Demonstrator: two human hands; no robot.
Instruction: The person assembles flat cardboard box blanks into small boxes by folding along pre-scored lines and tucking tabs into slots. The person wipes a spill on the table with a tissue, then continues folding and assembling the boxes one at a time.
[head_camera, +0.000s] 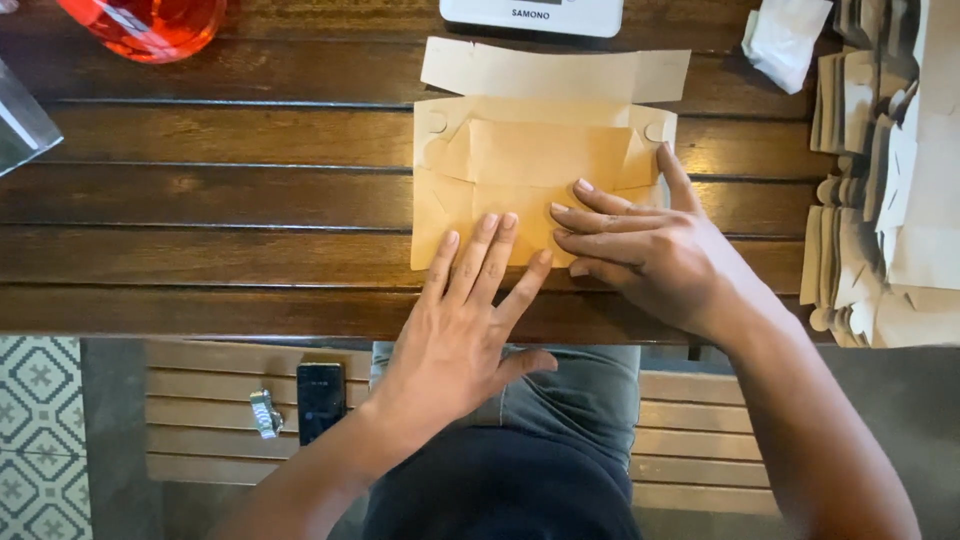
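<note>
Head view: the dark slatted table (220, 200) fills the frame, the brown paper stack (880, 180) at three o'clock, the folded kraft packet (530, 170) centre; my left hand (460, 330) and right hand (650, 250) press flat on it, fingers spread, gripping nothing

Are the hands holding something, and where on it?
Nothing is gripped. Both hands, left and right, press flat on the lower part of the folded paper.
</note>
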